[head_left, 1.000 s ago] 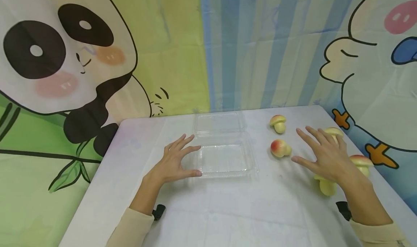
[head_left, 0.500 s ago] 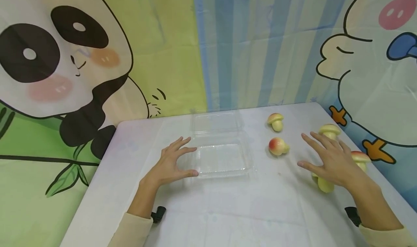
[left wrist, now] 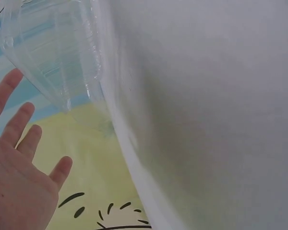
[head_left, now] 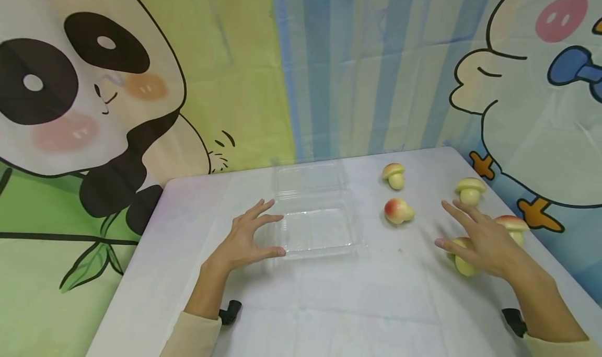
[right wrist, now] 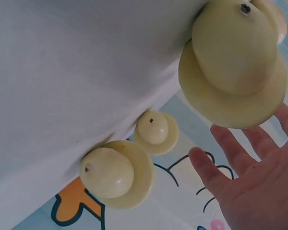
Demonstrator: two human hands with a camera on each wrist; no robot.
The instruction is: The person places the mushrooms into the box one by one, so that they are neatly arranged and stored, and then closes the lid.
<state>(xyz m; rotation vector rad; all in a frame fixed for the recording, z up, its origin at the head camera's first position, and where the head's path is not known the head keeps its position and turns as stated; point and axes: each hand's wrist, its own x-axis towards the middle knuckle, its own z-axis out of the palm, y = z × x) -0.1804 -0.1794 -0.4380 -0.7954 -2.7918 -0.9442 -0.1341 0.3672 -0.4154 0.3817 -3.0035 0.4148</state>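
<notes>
- Clear plastic box point(head_left: 320, 231): open, lid point(head_left: 309, 178) folded back on the far side, left edge just beside the left hand point(head_left: 245, 237).
- Yellow-orange-capped mushroom point(head_left: 394, 175): right of the box, stem towards the wearer.
- Red-capped mushroom point(head_left: 398, 211): nearer, on its side, stem pointing right.
- Farther right: a pale-capped mushroom point(head_left: 470, 191), a reddish-capped mushroom point(head_left: 512, 226), and a yellow mushroom point(head_left: 464, 265) partly hidden by the right hand point(head_left: 489, 244).
</notes>
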